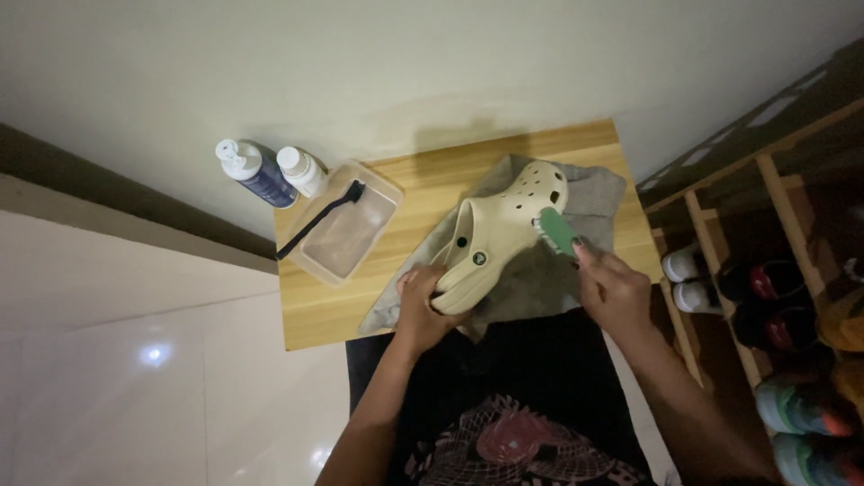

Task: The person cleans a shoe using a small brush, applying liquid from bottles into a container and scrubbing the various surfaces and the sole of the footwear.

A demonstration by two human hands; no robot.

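A cream foam clog with holes lies on a grey cloth spread over a small wooden table. My left hand grips the clog at its heel end. My right hand holds a green brush whose head rests against the clog's toe side.
A clear plastic tub with a black brush laid across it sits on the table's left part. Two bottles, one dark blue and one white, stand at the left corner. A wooden shoe rack with several shoes is at right.
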